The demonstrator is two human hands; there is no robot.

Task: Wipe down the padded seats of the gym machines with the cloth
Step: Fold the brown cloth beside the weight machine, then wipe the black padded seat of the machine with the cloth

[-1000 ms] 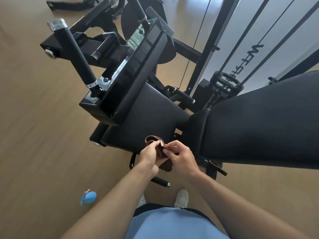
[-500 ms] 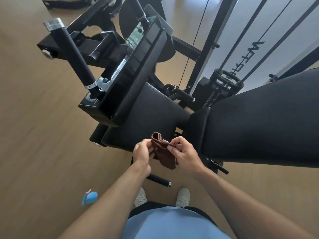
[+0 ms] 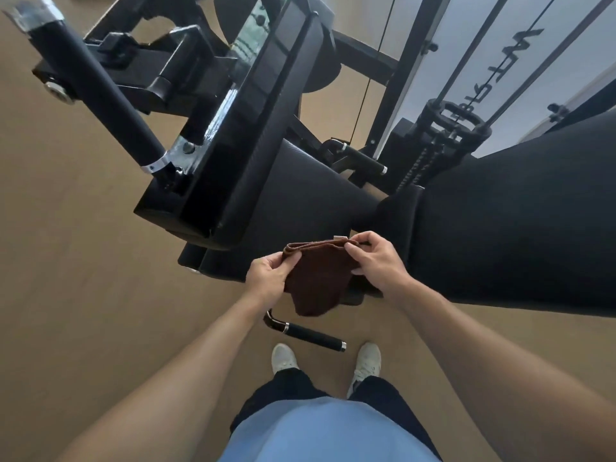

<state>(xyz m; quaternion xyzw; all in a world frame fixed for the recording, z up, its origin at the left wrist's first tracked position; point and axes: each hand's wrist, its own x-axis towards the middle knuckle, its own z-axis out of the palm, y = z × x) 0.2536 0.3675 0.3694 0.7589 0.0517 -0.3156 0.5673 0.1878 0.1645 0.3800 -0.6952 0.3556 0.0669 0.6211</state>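
Between both hands' fingers [image 3: 289, 261] hangs the cloth [image 3: 316, 281].

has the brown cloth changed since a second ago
Yes. The brown cloth was bunched between the hands; now it is pulled wider, hanging below the black padded seat's front edge.

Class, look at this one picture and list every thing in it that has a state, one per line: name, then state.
cloth: folded, held in the air by both hands, lower part hanging, not touching a pad
left hand: pinching the cloth's left edge
right hand: pinching the cloth's top right corner
seat pad: bare, nothing on it
long pad: bare, untouched
handle: free, ungripped
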